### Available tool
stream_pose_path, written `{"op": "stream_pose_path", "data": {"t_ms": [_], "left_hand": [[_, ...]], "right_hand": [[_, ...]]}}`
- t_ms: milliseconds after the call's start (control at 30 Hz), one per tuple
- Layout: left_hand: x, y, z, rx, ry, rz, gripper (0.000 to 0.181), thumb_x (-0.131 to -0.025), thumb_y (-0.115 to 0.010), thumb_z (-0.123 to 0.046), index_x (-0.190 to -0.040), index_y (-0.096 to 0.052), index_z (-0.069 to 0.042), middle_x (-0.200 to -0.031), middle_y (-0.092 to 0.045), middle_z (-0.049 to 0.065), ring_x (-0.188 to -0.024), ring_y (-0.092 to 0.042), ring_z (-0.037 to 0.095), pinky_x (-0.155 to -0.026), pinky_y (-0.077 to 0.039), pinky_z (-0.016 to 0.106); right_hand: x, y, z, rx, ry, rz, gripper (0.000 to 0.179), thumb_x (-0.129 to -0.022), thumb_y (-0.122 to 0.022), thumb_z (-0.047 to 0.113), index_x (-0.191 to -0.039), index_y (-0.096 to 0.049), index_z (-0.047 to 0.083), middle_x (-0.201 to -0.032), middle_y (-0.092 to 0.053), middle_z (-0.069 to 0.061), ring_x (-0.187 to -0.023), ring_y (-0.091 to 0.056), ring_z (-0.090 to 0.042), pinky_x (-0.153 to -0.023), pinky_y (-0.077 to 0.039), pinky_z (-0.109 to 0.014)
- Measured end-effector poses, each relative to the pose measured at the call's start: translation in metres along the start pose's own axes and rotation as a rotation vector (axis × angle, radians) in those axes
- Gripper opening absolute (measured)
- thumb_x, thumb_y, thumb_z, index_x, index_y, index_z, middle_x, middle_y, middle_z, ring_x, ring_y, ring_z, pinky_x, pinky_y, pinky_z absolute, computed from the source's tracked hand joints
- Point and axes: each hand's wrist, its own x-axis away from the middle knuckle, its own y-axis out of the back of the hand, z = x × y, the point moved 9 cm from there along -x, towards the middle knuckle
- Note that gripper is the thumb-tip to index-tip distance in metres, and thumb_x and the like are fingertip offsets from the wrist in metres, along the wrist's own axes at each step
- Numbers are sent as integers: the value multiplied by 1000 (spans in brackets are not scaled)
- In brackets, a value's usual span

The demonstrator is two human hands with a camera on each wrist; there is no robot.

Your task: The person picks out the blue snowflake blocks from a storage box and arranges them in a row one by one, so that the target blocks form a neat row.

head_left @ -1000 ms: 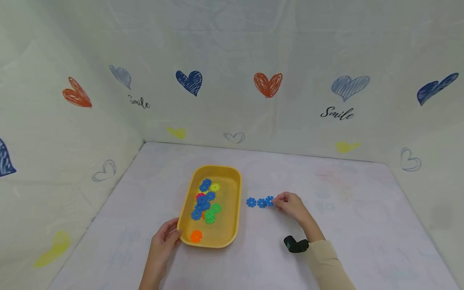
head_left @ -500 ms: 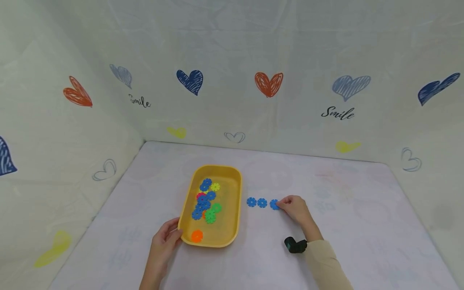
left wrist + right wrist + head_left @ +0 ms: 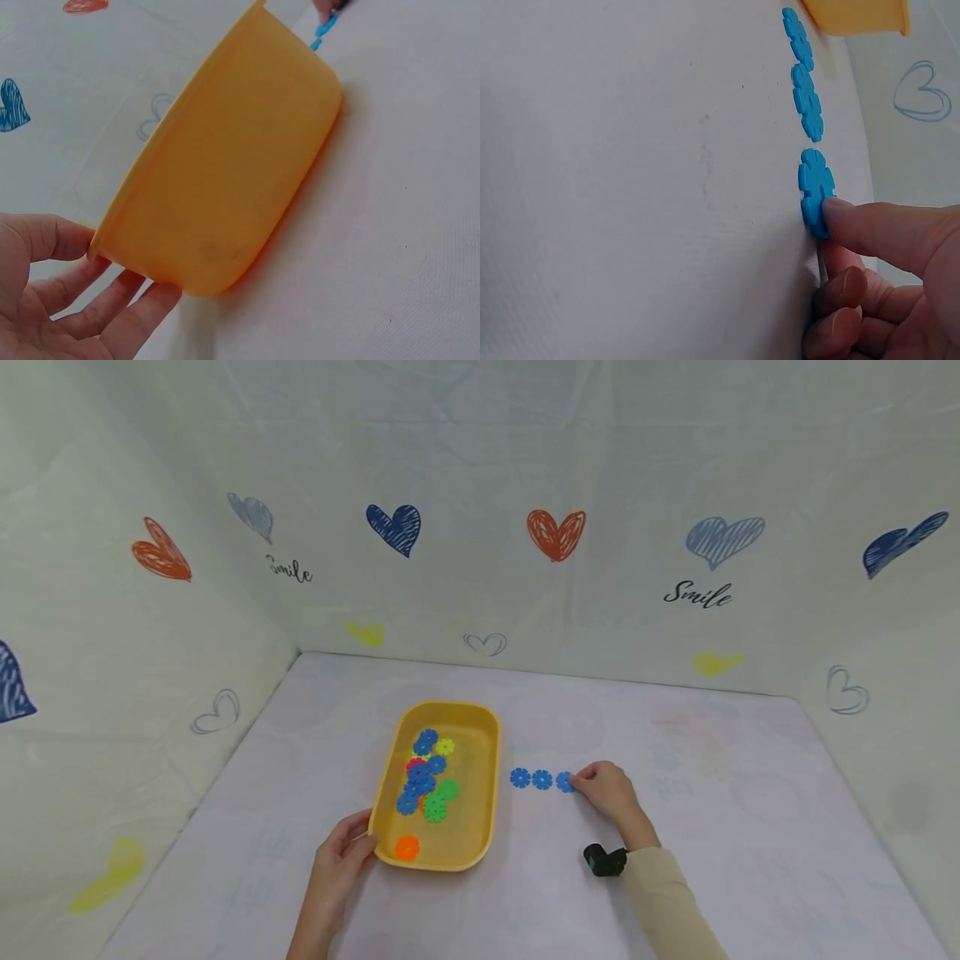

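My right hand (image 3: 609, 792) pinches a blue snowflake disc (image 3: 815, 182) between thumb and finger, low at the table surface. To its left lie two more blue snowflake discs (image 3: 542, 779) in a row, with a small gap between them and the pinched one. My left hand (image 3: 340, 857) grips the near left corner of a yellow tray (image 3: 476, 827), thumb at the rim and fingers under it, as the left wrist view shows. Inside the tray are blue discs (image 3: 407, 802), green discs (image 3: 435, 809), an orange disc (image 3: 407, 848), a yellow disc (image 3: 445, 747) and a partly covered pink one.
A white table (image 3: 720, 827) spreads around the tray and the row. White cloth walls (image 3: 480, 577) printed with hearts stand behind and at the sides. A black wrist camera (image 3: 604, 860) sticks out at the right sleeve (image 3: 671, 893).
My right hand first drew the third blue disc rightward, away from the other two, opening a gap. It has since shifted slightly back left. The left hand and tray stay put.
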Motion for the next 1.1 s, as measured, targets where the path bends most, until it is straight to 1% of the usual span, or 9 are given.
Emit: {"op": "stream_pose_path", "data": {"t_ms": [200, 333, 500, 633, 800, 833, 1100], "left_hand": [[0, 0, -1, -4, -10, 0, 43, -93, -50, -10, -134, -42, 0, -136, -44, 25, -112, -55, 27, -84, -53, 24], [0, 1, 0, -2, 2, -3, 43, -93, -49, -9, -134, -42, -1, -136, -44, 25, -113, -54, 27, -83, -53, 23], [-1, 0, 1, 1, 7, -4, 43, -92, -48, -7, -135, -42, -2, -137, -44, 23, -114, -53, 27, -83, -53, 22], [0, 0, 0, 2, -1, -4, 43, -92, -49, -9, -134, -42, -1, -136, -45, 24, -113, -54, 26, -83, -53, 22], [0, 0, 1, -1, 8, -8, 43, -92, -48, -8, -134, -42, -2, -136, -45, 22, -114, -53, 25, -83, -53, 21], [0, 0, 0, 1, 2, -4, 43, -92, -49, -8, -135, -42, -1, -136, -44, 23, -114, -53, 26, -83, -53, 21], [-1, -1, 1, 6, 8, 2, 43, -93, -48, -9, -135, -41, -2, -136, -44, 23, -115, -52, 27, -82, -53, 20]], "right_hand": [[-4, 0, 4, 3, 22, 25, 22, -86, -63, 22, -87, -63, 0, -81, -60, -9, -74, -52, -19, -63, -43, -28], [-5, 0, 8, 9, 53, 37, 22, -86, -64, 21, -85, -63, -1, -80, -59, -9, -74, -52, -19, -63, -43, -28], [-6, -1, 8, 14, 67, 52, 21, -85, -64, 21, -84, -62, 0, -80, -59, -8, -74, -51, -19, -64, -42, -27], [-8, -1, 8, 21, 70, 61, 20, -85, -64, 22, -83, -62, 2, -79, -59, -6, -74, -51, -18, -64, -42, -27], [-9, -2, 8, 34, 81, 62, 20, -85, -65, 22, -83, -63, 2, -78, -59, -5, -72, -51, -17, -63, -41, -27], [-9, -2, 8, 34, 80, 60, 20, -85, -65, 22, -82, -63, 2, -78, -59, -5, -72, -51, -17, -63, -42, -27], [-9, -1, 7, 45, 50, 60, 22, -85, -65, 23, -83, -63, 1, -79, -59, -7, -73, -51, -18, -63, -43, -29]]}}
